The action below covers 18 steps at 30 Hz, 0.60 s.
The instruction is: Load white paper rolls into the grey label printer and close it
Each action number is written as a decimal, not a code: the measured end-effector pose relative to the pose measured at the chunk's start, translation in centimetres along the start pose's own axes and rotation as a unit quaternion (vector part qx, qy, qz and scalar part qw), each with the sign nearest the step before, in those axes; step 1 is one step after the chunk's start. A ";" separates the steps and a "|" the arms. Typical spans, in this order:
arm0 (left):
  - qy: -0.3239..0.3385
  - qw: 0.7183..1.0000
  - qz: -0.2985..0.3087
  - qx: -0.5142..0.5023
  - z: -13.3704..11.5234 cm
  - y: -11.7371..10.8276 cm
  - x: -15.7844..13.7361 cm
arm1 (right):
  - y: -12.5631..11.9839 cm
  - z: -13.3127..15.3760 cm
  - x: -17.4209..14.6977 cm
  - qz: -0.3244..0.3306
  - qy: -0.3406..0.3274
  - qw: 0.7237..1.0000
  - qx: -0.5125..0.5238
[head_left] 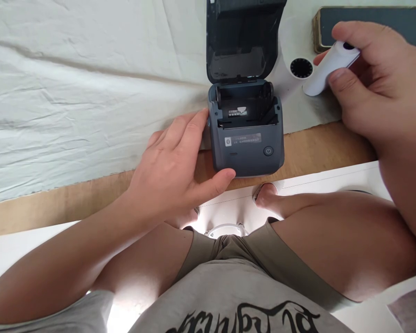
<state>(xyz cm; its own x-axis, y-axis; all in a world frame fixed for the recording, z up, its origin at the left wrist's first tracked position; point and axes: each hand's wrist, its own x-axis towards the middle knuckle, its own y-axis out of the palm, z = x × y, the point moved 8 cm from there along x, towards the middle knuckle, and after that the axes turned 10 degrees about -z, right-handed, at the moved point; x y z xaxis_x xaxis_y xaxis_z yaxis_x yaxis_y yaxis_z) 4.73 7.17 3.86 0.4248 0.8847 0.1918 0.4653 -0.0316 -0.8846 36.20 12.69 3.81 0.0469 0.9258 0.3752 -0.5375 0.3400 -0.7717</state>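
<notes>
A small dark label printer [247, 155] sits at the table's front edge, its lid [244, 41] swung up and back. Its paper bay shows no roll inside. My left hand [173, 152] rests along the printer's left side, fingers spread, with the thumb near the front corner. In my right hand [374, 78] is a slim white paper roll [331, 69], tilted, pinched between thumb and fingers. Just left of that roll, a thicker white paper roll [287, 76] with a dark toothed core lies behind the printer's right side.
A phone [377, 23] in a clear-edged case lies at the back right. Pale wrinkled cloth [90, 92] covers the table, leaving a strip of bare wooden edge [72, 199] at the front. My legs are below that edge.
</notes>
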 end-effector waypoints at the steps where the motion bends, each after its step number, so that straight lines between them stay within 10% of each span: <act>1: 0.004 1.000 -0.002 0.002 0.0 -0.1 0.0 | 0.0 0.0 -0.1 0.001 0.007 1.000 0.007; 18: 0.040 0.999 -0.035 -0.013 0.4 0.1 -0.4 | 0.5 -0.3 1.0 -0.007 -0.056 0.994 0.096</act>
<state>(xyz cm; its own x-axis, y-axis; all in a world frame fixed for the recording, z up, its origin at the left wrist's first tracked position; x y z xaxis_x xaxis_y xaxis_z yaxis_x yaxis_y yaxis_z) 4.27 7.04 3.57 0.4499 0.8457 0.2871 0.5158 0.0163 -0.8565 36.20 13.87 3.67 -0.0333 0.8935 0.4479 -0.6891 0.3040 -0.6578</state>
